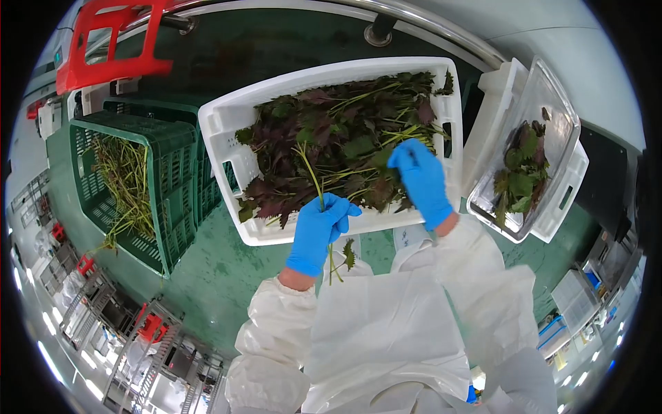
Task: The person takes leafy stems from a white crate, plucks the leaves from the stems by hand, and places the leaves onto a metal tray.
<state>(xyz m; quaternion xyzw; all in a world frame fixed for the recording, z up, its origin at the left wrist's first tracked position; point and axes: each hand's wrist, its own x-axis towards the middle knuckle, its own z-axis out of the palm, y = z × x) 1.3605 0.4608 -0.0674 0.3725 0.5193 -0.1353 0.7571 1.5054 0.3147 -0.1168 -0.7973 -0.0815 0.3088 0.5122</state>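
Note:
My left hand [318, 233], in a blue glove, is closed around a few green stems [312, 169]. They stick up past the fingers, and a small leaf [349, 254] hangs below the fist. My right hand [422, 181], gloved in blue too, is over the right part of a white plastic crate [231, 155]. Its fingers are curled together; leaves lie close to the fingertips, and I cannot make out what is pinched. Inside the crate is a heap of purple-green, jagged-edged perilla leaves [317, 131] on stems.
At left, a green crate [181, 172] holds bare stems [124, 176]. On the right, a clear tub [552, 110] with picked leaves [522, 169] rests on a white crate [576, 183]. A metal rail [441, 24] runs behind. A red plastic frame [117, 65] stands upper left.

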